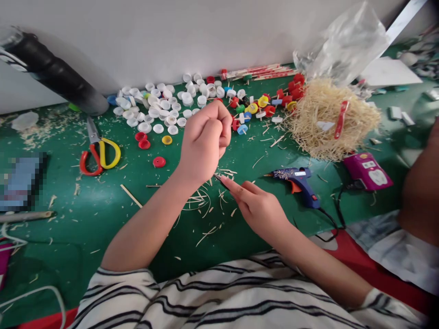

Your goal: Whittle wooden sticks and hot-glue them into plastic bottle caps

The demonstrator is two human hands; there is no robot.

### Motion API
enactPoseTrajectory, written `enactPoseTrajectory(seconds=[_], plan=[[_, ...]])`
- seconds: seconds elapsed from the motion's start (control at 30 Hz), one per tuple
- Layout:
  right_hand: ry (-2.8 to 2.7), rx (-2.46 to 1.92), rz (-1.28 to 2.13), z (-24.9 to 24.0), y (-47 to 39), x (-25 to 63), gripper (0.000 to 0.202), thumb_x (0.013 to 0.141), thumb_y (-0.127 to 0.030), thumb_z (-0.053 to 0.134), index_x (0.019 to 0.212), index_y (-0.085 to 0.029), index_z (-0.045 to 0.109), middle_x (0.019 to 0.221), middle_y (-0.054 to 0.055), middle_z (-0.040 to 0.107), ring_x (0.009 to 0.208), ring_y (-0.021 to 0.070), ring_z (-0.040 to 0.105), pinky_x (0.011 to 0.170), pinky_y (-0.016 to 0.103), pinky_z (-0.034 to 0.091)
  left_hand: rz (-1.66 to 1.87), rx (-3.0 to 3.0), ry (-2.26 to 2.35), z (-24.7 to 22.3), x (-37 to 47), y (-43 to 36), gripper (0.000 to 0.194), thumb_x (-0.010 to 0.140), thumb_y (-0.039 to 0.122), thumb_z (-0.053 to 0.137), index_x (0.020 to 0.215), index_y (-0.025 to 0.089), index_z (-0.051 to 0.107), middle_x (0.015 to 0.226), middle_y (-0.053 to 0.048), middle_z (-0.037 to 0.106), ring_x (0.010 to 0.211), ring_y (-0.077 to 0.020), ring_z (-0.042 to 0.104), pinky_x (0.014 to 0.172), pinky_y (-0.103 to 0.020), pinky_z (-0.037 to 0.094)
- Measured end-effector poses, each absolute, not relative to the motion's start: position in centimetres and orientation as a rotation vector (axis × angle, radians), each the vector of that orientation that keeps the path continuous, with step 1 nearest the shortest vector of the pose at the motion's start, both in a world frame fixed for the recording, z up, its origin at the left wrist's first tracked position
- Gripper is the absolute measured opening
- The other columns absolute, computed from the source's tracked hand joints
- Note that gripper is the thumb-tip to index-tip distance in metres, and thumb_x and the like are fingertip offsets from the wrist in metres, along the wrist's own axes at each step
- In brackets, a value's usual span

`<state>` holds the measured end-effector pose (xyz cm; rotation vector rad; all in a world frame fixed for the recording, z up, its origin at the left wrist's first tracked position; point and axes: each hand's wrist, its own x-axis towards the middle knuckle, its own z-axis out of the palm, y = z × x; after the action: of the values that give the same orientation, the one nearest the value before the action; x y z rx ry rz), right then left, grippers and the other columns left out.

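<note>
My left hand [206,141] is raised over the middle of the green table [120,233], its fingers curled into a fist; what it holds, if anything, is hidden. Just below and to its right, my right hand [257,205] grips a thin dark tool [221,179], with the index finger stretched along it. The tool's tip points up toward the left wrist. Thin pale shavings [199,201] lie on the table under both hands. Behind my left hand spreads a pile of white bottle caps [161,107], and a red cap [159,161] lies to its left.
Orange-yellow scissors [101,153], a black bottle [65,73] and a phone [22,180] are at the left. To the right are a blue glue gun [297,178] with a cable, a straw heap [329,123], a purple box [366,171] and another person's arm [421,183].
</note>
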<state>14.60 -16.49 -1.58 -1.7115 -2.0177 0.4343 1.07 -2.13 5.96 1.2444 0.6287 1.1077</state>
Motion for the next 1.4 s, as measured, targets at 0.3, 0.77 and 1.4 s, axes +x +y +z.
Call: enactPoseTrajectory(seconds=[0.3,0.77,1.4], plan=[[-2.034,-1.74,0.414,-1.5,-16.2,14.5,0.051,0.112,-0.027,0.04,0.156,-0.036,0.063,0.08,0.002,0.06,0.06,0.0109,0.049,0.055,0.02,0.042,1.109,1.17,0.69,5.7,0.2,-0.7,0.033,0.096,0.029,0.065,0.071,0.021,0.044,0.058,0.005,0.026,0.047,-0.0046,0.018,0.044,-0.023,0.02],[-1.938,-1.717,0.5,-1.9,-18.5,14.9,0.047,0.112,-0.026,0.045,0.155,-0.026,0.064,0.081,0.0,0.058,0.062,0.0084,0.054,0.063,0.018,0.05,1.145,1.12,0.649,5.6,0.4,0.1,0.027,0.089,0.015,0.055,0.065,0.022,0.045,0.053,0.006,0.024,0.045,-0.006,0.01,0.044,-0.025,0.01],[-2.026,-1.679,0.287,-1.7,-16.7,15.4,0.046,0.112,-0.026,0.046,0.153,-0.033,0.066,0.077,-0.002,0.052,0.059,0.008,0.045,0.055,0.019,0.039,1.163,1.057,0.664,5.2,0.2,0.8,0.029,0.091,0.014,0.056,0.068,0.022,0.04,0.055,0.008,0.019,0.046,-0.0054,0.007,0.047,-0.026,0.007]])
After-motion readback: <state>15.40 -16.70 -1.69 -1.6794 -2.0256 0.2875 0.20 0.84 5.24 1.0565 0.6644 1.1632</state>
